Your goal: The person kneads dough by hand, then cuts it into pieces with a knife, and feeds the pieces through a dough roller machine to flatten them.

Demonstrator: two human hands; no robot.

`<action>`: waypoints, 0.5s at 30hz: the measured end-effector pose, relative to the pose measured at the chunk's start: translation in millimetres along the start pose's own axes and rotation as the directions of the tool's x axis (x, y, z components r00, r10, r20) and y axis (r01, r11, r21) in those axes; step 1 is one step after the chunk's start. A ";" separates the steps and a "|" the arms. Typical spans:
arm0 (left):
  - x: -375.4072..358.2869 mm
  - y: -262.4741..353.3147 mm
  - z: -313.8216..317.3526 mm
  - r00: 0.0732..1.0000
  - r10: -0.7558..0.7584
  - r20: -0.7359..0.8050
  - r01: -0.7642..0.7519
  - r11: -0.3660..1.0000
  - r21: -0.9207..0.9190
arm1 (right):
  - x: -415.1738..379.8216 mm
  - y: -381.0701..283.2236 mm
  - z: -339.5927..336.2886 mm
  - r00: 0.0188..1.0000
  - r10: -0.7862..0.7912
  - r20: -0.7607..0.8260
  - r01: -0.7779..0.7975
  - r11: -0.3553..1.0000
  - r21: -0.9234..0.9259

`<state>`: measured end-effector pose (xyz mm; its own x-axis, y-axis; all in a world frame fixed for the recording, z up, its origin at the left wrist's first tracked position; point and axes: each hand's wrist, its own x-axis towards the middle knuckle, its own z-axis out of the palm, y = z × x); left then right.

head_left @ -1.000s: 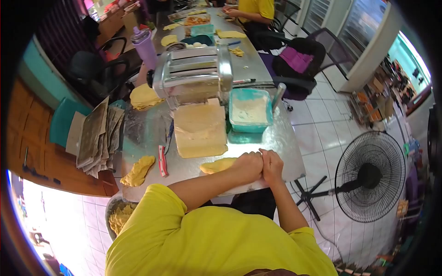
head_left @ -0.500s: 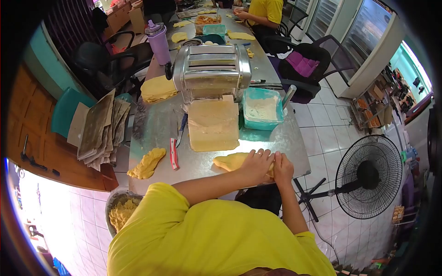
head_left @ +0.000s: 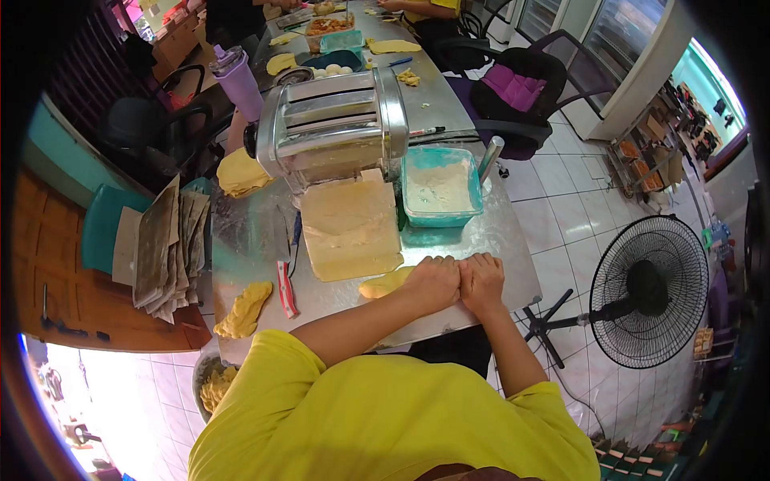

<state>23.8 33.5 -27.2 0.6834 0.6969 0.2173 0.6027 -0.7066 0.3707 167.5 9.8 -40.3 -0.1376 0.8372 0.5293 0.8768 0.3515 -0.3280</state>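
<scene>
Yellow dough (head_left: 387, 283) lies at the near edge of the metal table, its left end sticking out from under my hands. My left hand (head_left: 434, 284) is closed on it, and my right hand (head_left: 483, 284) is curled tight beside the left, also on the dough; the part under both fists is hidden. Just beyond them a tan, flat board (head_left: 350, 232) lies in front of a silver dough roller machine (head_left: 333, 120). A teal tub of flour (head_left: 440, 188) stands to the right of the board. To the left are a red-and-white-handled knife (head_left: 286, 289) and a separate dough lump (head_left: 244, 310).
Folded dough sheets (head_left: 241, 172) and a purple tumbler (head_left: 239, 84) are left of the machine. A black fan (head_left: 648, 290) stands right of the table. A bowl of dough (head_left: 215, 385) sits low at left. Other people work at the far end.
My view has shifted and tilted a little. My right hand has moved from upright beside the dough to curled over it, and my left fingers have folded in; less dough shows.
</scene>
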 end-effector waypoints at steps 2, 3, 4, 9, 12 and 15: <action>7.8 -3.1 -2.3 0.997 -0.083 0.007 0.083 0.993 -0.079 | 11.6 5.9 1.6 1.000 0.000 0.020 0.000 1.000 -0.010; 10.4 -3.5 -5.1 0.996 -0.084 0.017 0.085 0.993 -0.083 | 15.0 7.1 1.6 0.999 -0.002 0.040 0.003 1.000 -0.023; 14.1 -3.8 -9.7 0.990 -0.122 0.069 0.129 0.986 -0.106 | 20.4 8.3 2.5 1.000 -0.009 0.028 0.010 0.999 -0.034; 18.1 -1.5 -15.1 0.979 -0.205 0.009 0.204 0.967 -0.155 | 27.0 13.2 11.3 0.999 0.047 -0.002 -0.047 0.990 -0.133; 10.4 10.6 -31.6 0.962 -0.210 0.175 0.229 0.968 -0.100 | 10.1 0.6 4.5 0.998 0.067 0.011 -0.065 0.987 -0.149; -10.0 7.6 -21.6 0.941 -0.168 0.295 0.200 0.976 -0.080 | -6.9 -17.7 -8.0 1.000 0.014 -0.002 -0.014 0.996 -0.086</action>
<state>12.7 23.8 -7.0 0.6628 0.7384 -0.1244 0.6921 -0.5407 0.4782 156.7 -5.5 -31.9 -0.1247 0.8410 0.5265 0.9151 0.3026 -0.2666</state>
